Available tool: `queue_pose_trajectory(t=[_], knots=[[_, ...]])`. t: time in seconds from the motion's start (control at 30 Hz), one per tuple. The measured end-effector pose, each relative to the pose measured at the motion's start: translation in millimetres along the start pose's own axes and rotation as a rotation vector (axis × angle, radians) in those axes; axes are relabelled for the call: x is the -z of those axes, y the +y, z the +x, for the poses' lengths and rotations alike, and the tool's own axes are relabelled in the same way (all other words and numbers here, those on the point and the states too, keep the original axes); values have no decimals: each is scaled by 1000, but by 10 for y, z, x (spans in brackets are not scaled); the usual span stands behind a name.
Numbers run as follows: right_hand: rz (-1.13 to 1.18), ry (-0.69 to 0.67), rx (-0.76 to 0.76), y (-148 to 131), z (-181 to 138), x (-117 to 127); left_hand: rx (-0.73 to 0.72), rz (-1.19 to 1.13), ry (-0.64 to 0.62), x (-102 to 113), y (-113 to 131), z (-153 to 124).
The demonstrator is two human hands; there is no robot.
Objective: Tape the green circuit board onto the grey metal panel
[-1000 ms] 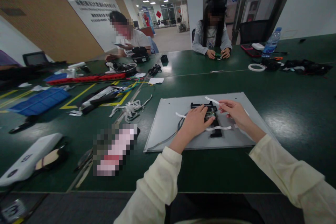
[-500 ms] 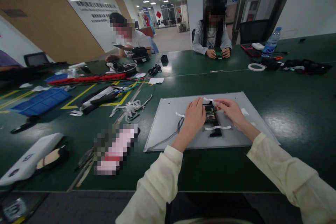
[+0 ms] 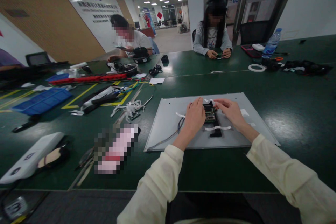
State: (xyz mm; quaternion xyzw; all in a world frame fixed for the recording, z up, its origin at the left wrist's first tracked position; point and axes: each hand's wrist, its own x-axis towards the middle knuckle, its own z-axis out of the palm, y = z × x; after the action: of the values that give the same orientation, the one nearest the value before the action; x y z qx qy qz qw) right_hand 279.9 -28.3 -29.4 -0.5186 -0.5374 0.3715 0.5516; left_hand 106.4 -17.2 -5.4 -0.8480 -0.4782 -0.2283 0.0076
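Observation:
A black frame (image 3: 216, 132) with a green circuit board (image 3: 210, 114) in it lies on the light grey panel (image 3: 157, 131) in front of me. My left hand (image 3: 195, 112), fingers bent together, grips the frame's upper left side and hides part of it. At the frame's far end, my right hand (image 3: 229, 110) pinches a white tape strip (image 3: 209, 100) between thumb and forefinger. A second strip of tape (image 3: 219, 128) crosses the near part of the frame. Grey cables (image 3: 170, 135) run from under my left hand across the panel.
Left of the panel lie a tangle of white strips (image 3: 132, 109) and a blurred pink item (image 3: 118, 150). A blue tray (image 3: 43, 100) stands farther left. At the right back are a tape roll (image 3: 256, 68) and a water bottle (image 3: 272, 43). Two people sit across the table.
My hands stay almost in place at the frame, the right still at the far tape strip. Across the table, a person's hands have lowered the small green board slightly.

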Motion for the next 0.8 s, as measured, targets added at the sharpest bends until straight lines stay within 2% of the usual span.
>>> queue_pose_trajectory(t=[0.27, 0.5, 0.8], knots=[[60, -78, -2, 154, 31, -17, -3, 7, -9, 0, -8, 9], [105, -81, 29, 109, 20, -11, 4, 18, 1, 15, -2, 9], [121, -110, -17, 195, 24, -18, 7, 70, -35, -35, -14, 18]])
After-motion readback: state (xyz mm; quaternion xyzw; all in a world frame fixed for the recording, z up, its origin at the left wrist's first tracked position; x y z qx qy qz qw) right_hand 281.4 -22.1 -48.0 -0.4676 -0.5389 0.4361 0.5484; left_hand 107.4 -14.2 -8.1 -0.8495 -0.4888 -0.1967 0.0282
